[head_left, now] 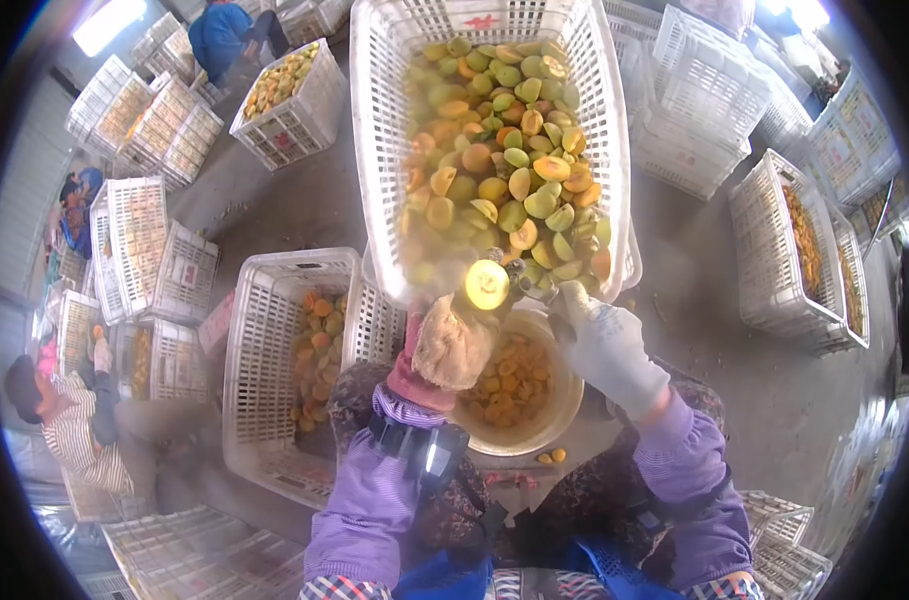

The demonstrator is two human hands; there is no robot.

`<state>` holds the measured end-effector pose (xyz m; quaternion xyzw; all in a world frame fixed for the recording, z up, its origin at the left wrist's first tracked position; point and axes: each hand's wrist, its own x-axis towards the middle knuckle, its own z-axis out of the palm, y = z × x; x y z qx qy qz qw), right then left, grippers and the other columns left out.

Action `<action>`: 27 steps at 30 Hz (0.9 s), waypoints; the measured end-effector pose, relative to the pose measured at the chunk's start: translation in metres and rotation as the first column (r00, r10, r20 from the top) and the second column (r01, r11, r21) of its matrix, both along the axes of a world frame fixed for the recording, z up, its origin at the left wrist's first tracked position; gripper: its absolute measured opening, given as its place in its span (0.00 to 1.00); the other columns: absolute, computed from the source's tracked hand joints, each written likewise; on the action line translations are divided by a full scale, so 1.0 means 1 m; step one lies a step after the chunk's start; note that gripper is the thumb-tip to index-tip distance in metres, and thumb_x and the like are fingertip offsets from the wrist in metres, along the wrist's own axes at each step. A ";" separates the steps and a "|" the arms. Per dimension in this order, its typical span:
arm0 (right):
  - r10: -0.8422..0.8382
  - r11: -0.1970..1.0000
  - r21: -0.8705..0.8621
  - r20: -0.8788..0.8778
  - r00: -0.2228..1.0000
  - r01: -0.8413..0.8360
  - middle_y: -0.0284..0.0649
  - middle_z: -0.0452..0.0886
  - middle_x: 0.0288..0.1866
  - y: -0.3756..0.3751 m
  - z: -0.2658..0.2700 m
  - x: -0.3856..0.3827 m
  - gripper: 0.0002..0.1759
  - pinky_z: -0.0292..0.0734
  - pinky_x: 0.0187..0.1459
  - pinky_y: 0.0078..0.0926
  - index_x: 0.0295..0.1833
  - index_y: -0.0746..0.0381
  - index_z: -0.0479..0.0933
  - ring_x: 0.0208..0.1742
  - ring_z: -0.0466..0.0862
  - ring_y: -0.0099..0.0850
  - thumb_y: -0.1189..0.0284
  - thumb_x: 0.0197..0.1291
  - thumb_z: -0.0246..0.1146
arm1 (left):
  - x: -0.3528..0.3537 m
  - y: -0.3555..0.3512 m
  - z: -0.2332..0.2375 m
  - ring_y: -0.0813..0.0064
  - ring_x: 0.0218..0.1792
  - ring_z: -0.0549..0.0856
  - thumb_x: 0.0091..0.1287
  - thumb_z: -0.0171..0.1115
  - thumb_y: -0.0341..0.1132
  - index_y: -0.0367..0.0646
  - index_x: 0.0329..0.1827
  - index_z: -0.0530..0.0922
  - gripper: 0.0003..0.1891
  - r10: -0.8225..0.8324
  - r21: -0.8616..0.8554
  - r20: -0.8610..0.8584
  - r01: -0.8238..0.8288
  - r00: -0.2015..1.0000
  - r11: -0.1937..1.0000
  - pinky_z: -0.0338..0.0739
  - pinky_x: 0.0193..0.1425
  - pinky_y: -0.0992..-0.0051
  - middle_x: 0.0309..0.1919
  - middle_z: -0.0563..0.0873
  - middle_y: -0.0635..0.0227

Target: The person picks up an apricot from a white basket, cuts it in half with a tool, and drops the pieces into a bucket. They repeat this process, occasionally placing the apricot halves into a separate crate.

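Note:
My left hand [456, 340], in a stained tan glove, is closed on a cut yellow fruit half [486, 285], its pale face turned up. Close to its right, my right hand [604, 345] wears a white glove with the fingers bent together; whatever they hold is too small to make out. Both hands are over the near edge of a large white crate [619, 150] filled with green and orange fruit halves [514, 160]. Below them a round bucket [564, 420] contains orange fruit pieces [509, 380]. A small dark metal thing [519, 272] shows between the hands.
A white crate [236, 380] with fruit stands left of the bucket. More fruit crates [789, 260] are at the right, and stacked crates [699, 100] behind. A person in stripes [79, 440] sits at the left; another in blue [219, 40] is farther back. Two fruit pieces [551, 456] lie below the bucket.

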<state>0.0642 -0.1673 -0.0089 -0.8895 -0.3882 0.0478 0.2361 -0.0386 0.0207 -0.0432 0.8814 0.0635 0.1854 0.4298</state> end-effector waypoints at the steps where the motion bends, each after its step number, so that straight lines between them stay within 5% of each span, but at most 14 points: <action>1: 0.021 0.998 0.058 0.018 1.000 -0.022 0.44 0.82 0.31 0.001 -0.003 -0.001 0.13 0.79 0.33 0.40 0.48 0.61 0.70 0.33 0.85 0.45 0.67 0.62 0.60 | -0.003 0.000 -0.001 0.61 0.53 0.79 0.66 0.59 0.36 0.42 0.49 0.77 0.12 0.000 0.263 -0.020 0.005 1.000 0.965 0.73 0.63 0.57 0.49 0.78 0.56; 3: 0.042 0.992 0.117 -0.006 0.999 -0.041 0.44 0.82 0.31 0.004 -0.005 -0.003 0.13 0.79 0.33 0.41 0.49 0.61 0.69 0.32 0.84 0.45 0.69 0.62 0.60 | -0.005 -0.002 -0.007 0.61 0.49 0.80 0.65 0.59 0.36 0.42 0.46 0.78 0.11 0.002 0.208 -0.017 0.001 1.000 0.978 0.73 0.61 0.57 0.45 0.79 0.56; 4: 0.045 0.992 0.119 -0.049 0.998 -0.039 0.44 0.82 0.32 0.007 -0.004 -0.007 0.14 0.79 0.33 0.43 0.51 0.61 0.69 0.34 0.84 0.46 0.69 0.62 0.60 | -0.005 -0.006 -0.017 0.61 0.47 0.80 0.65 0.60 0.36 0.42 0.45 0.79 0.10 0.007 -0.113 0.005 -0.007 1.000 0.994 0.74 0.61 0.58 0.43 0.79 0.56; 6: 0.060 0.990 0.133 -0.093 0.994 -0.047 0.44 0.82 0.33 0.012 -0.004 -0.013 0.14 0.78 0.34 0.44 0.51 0.61 0.68 0.35 0.84 0.48 0.72 0.61 0.60 | -0.008 -0.008 -0.024 0.61 0.45 0.81 0.64 0.60 0.36 0.41 0.44 0.79 0.10 0.045 -0.009 0.077 -0.044 0.996 0.999 0.74 0.60 0.59 0.40 0.80 0.56; 7: 0.057 0.990 0.135 -0.064 0.996 -0.048 0.44 0.81 0.33 0.014 -0.007 -0.014 0.14 0.78 0.34 0.43 0.50 0.62 0.68 0.35 0.84 0.48 0.72 0.61 0.60 | -0.010 -0.005 -0.024 0.60 0.44 0.81 0.65 0.59 0.36 0.40 0.45 0.79 0.10 0.046 0.403 0.142 -0.100 0.989 0.910 0.74 0.61 0.59 0.39 0.80 0.56; 8: 0.054 0.989 0.137 -0.033 0.998 -0.049 0.45 0.81 0.33 0.015 -0.013 -0.013 0.13 0.78 0.34 0.43 0.50 0.62 0.68 0.35 0.84 0.47 0.72 0.61 0.60 | -0.011 -0.001 -0.023 0.59 0.44 0.81 0.65 0.59 0.36 0.40 0.45 0.79 0.11 0.020 0.737 0.204 -0.168 0.979 0.654 0.74 0.61 0.59 0.38 0.80 0.56; 9: 0.051 0.989 0.138 -0.002 0.999 -0.050 0.45 0.81 0.32 0.016 -0.016 -0.013 0.13 0.78 0.34 0.43 0.50 0.62 0.68 0.35 0.84 0.47 0.73 0.61 0.60 | -0.012 0.005 -0.024 0.56 0.45 0.81 0.64 0.59 0.34 0.39 0.45 0.79 0.11 -0.065 0.970 0.162 -0.147 0.985 0.195 0.74 0.60 0.57 0.39 0.80 0.56; 10: 0.052 0.990 0.131 0.014 0.999 -0.053 0.45 0.81 0.32 0.016 -0.016 -0.013 0.14 0.78 0.34 0.42 0.50 0.63 0.69 0.35 0.84 0.47 0.73 0.60 0.60 | -0.009 0.002 -0.025 0.57 0.44 0.81 0.64 0.58 0.34 0.39 0.46 0.79 0.11 -0.070 0.954 0.179 -0.156 0.981 0.256 0.74 0.59 0.58 0.39 0.80 0.56; 12: 0.058 0.991 0.118 0.045 0.997 -0.063 0.45 0.81 0.32 0.018 -0.016 -0.013 0.14 0.78 0.34 0.42 0.50 0.65 0.69 0.35 0.84 0.46 0.73 0.60 0.60 | -0.005 -0.002 -0.023 0.58 0.44 0.81 0.65 0.58 0.34 0.38 0.46 0.78 0.11 -0.020 0.620 0.114 -0.055 0.993 0.783 0.75 0.57 0.59 0.39 0.80 0.57; 13: 0.073 0.992 0.104 0.032 0.997 -0.076 0.45 0.81 0.32 0.018 -0.017 -0.012 0.15 0.78 0.34 0.41 0.51 0.65 0.69 0.35 0.84 0.46 0.74 0.60 0.60 | 0.000 -0.007 -0.024 0.58 0.44 0.82 0.66 0.58 0.34 0.38 0.47 0.77 0.11 -0.011 -0.062 0.094 0.016 0.996 0.998 0.76 0.57 0.60 0.39 0.80 0.57; 15: 0.100 0.992 0.073 0.003 0.995 -0.100 0.45 0.81 0.31 0.017 -0.022 -0.011 0.16 0.78 0.34 0.41 0.52 0.66 0.68 0.35 0.84 0.45 0.75 0.59 0.60 | 0.004 -0.012 -0.020 0.59 0.44 0.82 0.67 0.57 0.33 0.38 0.48 0.77 0.11 0.044 -0.578 0.094 0.018 0.995 0.816 0.77 0.55 0.61 0.40 0.80 0.57; 16: 0.095 0.994 0.061 0.003 0.996 -0.095 0.45 0.81 0.31 0.018 -0.022 -0.013 0.16 0.78 0.33 0.41 0.52 0.66 0.68 0.35 0.84 0.46 0.75 0.58 0.59 | 0.006 -0.014 -0.019 0.60 0.44 0.82 0.67 0.57 0.33 0.38 0.48 0.76 0.11 0.067 -0.692 0.094 0.017 0.993 0.722 0.77 0.54 0.62 0.40 0.80 0.58; 21: 0.153 0.982 0.095 0.100 0.983 -0.162 0.46 0.80 0.32 0.024 -0.041 -0.019 0.17 0.77 0.33 0.40 0.53 0.67 0.68 0.34 0.83 0.47 0.77 0.57 0.58 | 0.012 -0.021 -0.021 0.62 0.44 0.83 0.69 0.56 0.32 0.37 0.50 0.74 0.11 0.121 -0.811 0.153 0.054 0.981 0.582 0.80 0.49 0.66 0.40 0.80 0.59; 27: 0.194 0.972 0.177 -0.219 0.956 -0.156 0.49 0.81 0.36 0.036 -0.044 -0.024 0.23 0.78 0.38 0.41 0.59 0.69 0.66 0.36 0.82 0.48 0.79 0.56 0.57 | 0.022 -0.016 -0.019 0.65 0.43 0.84 0.71 0.54 0.32 0.37 0.52 0.72 0.11 0.161 -0.842 0.163 0.052 0.973 0.537 0.83 0.44 0.70 0.41 0.80 0.60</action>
